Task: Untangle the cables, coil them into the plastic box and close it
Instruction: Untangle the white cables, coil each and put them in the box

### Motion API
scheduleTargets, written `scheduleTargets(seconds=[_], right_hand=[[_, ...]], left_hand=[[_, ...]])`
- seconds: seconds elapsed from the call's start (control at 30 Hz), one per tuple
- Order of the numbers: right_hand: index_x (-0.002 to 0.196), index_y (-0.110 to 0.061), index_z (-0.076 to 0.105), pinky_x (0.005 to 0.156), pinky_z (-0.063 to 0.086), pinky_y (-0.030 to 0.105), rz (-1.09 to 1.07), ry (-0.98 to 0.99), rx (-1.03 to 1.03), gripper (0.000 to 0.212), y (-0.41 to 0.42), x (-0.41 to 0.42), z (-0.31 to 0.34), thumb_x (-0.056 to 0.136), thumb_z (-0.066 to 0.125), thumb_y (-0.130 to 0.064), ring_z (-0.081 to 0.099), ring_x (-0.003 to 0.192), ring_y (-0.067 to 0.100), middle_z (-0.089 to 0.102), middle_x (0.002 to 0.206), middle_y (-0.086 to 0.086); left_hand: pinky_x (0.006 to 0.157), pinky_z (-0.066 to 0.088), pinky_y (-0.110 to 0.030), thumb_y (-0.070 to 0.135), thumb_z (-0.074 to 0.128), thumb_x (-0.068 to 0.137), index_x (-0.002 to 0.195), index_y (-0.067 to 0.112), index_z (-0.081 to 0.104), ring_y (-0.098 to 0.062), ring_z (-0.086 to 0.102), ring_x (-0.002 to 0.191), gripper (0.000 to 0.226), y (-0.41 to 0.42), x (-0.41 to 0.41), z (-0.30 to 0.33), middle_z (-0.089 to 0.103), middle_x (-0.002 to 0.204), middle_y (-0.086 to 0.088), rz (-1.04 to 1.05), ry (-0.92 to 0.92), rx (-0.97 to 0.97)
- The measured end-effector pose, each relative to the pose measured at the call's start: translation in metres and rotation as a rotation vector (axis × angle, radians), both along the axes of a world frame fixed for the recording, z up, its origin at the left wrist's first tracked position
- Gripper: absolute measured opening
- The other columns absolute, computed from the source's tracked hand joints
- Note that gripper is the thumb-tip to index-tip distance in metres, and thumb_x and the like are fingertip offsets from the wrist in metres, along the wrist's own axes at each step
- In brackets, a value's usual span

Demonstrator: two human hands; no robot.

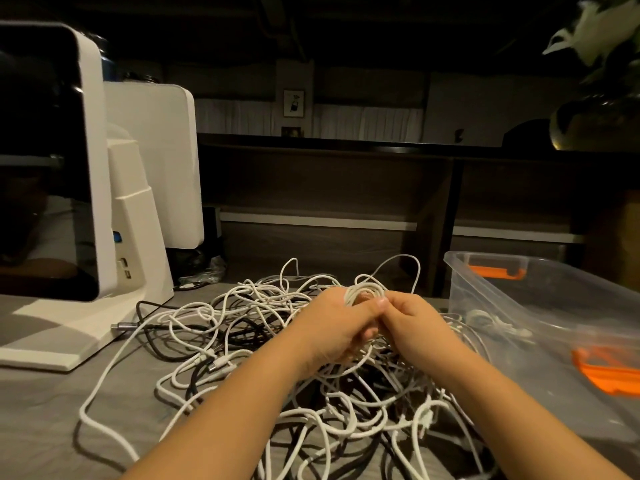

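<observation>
A big tangle of white and black cables [263, 327] lies on the grey table in front of me. My left hand [332, 327] grips a small coil of white cable [365, 291] wound round its fingers. My right hand [412, 320] touches the left one and pinches a strand of that same white cable by the coil. A loop of it arcs up behind my hands. To the right stands the clear plastic box [540, 296] with orange latches, open on top. A coiled white cable [491, 322] lies inside it.
A white monitor on a stand [86, 188] occupies the left of the table, with a second white screen [156, 161] behind it. A grey plug [123, 326] lies by the stand's base. Dark shelving runs along the back.
</observation>
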State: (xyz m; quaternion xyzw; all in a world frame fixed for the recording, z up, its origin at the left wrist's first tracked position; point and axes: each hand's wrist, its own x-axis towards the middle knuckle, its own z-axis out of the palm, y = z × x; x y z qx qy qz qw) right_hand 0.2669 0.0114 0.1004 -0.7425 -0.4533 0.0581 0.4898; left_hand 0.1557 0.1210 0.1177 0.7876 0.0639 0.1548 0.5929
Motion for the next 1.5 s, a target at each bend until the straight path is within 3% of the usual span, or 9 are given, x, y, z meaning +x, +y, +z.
scheduleTargets(seconds=[0.07, 0.17, 0.33, 0.6, 0.83, 1.0, 1.13, 1.3, 1.5], right_hand=[[0.077, -0.006, 0.063, 0.053, 0.033, 0.019, -0.040, -0.082, -0.029, 0.041, -0.002, -0.001, 0.003, 0.101, 0.046, -0.035, 0.042, 0.050, 0.003, 0.050, 0.052, -0.007], [0.082, -0.007, 0.065, 0.052, 0.032, 0.018, 0.011, -0.157, -0.117, 0.039, -0.004, -0.005, 0.004, 0.103, 0.045, -0.033, 0.040, 0.048, 0.002, 0.048, 0.052, -0.011], [0.069, -0.013, 0.057, 0.058, 0.037, 0.024, 0.076, -0.221, -0.190, 0.039, -0.008, -0.011, 0.007, 0.101, 0.048, -0.032, 0.042, 0.054, 0.007, 0.047, 0.057, -0.007], [0.076, -0.014, 0.056, 0.070, 0.047, 0.043, 0.119, -0.345, -0.282, 0.032, -0.010, -0.020, 0.013, 0.101, 0.046, -0.031, 0.050, 0.063, 0.015, 0.053, 0.066, -0.002], [0.086, -0.020, 0.055, 0.067, 0.047, 0.038, 0.185, -0.583, -0.328, 0.014, -0.012, -0.024, 0.016, 0.096, 0.047, -0.016, 0.054, 0.070, 0.014, 0.059, 0.076, -0.003], [0.116, -0.037, 0.061, 0.075, 0.054, 0.033, 0.164, -0.670, -0.084, 0.030, -0.010, -0.014, 0.009, 0.097, 0.052, -0.016, 0.065, 0.088, 0.006, 0.070, 0.097, -0.013], [0.093, -0.033, 0.060, 0.058, 0.049, 0.031, -0.001, -0.517, 0.130, 0.010, -0.012, -0.013, 0.010, 0.091, 0.063, -0.024, 0.058, 0.064, 0.008, 0.061, 0.069, -0.013], [0.075, -0.022, 0.061, 0.056, 0.043, 0.026, 0.009, -0.059, 0.231, 0.024, -0.011, -0.014, 0.013, 0.079, 0.073, -0.002, 0.048, 0.062, 0.011, 0.055, 0.064, -0.004], [0.079, -0.013, 0.070, 0.050, 0.041, 0.015, 0.080, 0.215, 0.297, 0.008, -0.012, -0.017, 0.020, 0.083, 0.072, -0.006, 0.057, 0.058, 0.006, 0.068, 0.069, -0.001]], left_hand=[[0.044, 0.036, -0.021, 0.034, 0.059, 0.099, 0.105, 0.007, 0.057, -0.008, 0.045, 0.045, 0.028, 0.006, 0.004, -0.003, 0.056, 0.062, 0.004, 0.133, -0.029, 0.071], [0.043, 0.036, -0.018, 0.031, 0.059, 0.099, 0.108, 0.012, 0.060, -0.005, 0.046, 0.043, 0.020, 0.010, 0.005, -0.002, 0.057, 0.061, 0.003, 0.169, -0.120, 0.024], [0.057, 0.039, -0.025, 0.035, 0.062, 0.096, 0.080, 0.027, 0.066, -0.003, 0.050, 0.051, 0.019, 0.018, 0.010, -0.008, 0.056, 0.053, 0.017, 0.301, -0.112, 0.198], [0.045, 0.034, -0.022, 0.030, 0.054, 0.102, 0.086, 0.013, 0.062, -0.007, 0.040, 0.048, 0.024, 0.013, 0.012, -0.006, 0.060, 0.069, 0.006, 0.331, -0.153, -0.175], [0.058, 0.034, -0.026, 0.036, 0.050, 0.102, 0.078, 0.020, 0.054, -0.011, 0.050, 0.066, 0.030, 0.014, 0.013, -0.004, 0.057, 0.076, 0.002, 0.515, -0.100, 0.312], [0.069, 0.046, -0.036, 0.059, 0.031, 0.100, 0.075, 0.018, 0.056, -0.015, 0.054, 0.067, 0.055, 0.012, 0.007, 0.000, 0.058, 0.074, -0.001, 0.327, -0.019, 0.342], [0.061, 0.039, -0.026, 0.077, 0.017, 0.083, 0.081, 0.028, 0.067, -0.002, 0.053, 0.062, 0.070, -0.002, -0.002, 0.004, 0.061, 0.070, 0.013, 0.122, 0.090, 0.244], [0.066, 0.043, -0.024, 0.040, 0.046, 0.100, 0.104, 0.025, 0.068, -0.008, 0.055, 0.075, 0.026, 0.000, -0.006, 0.006, 0.063, 0.087, 0.009, -0.055, 0.156, 0.284], [0.050, 0.035, -0.022, 0.015, 0.041, 0.099, 0.072, 0.019, 0.051, -0.004, 0.042, 0.046, 0.029, -0.001, -0.004, 0.004, 0.051, 0.058, 0.010, -0.054, 0.116, 0.360]])
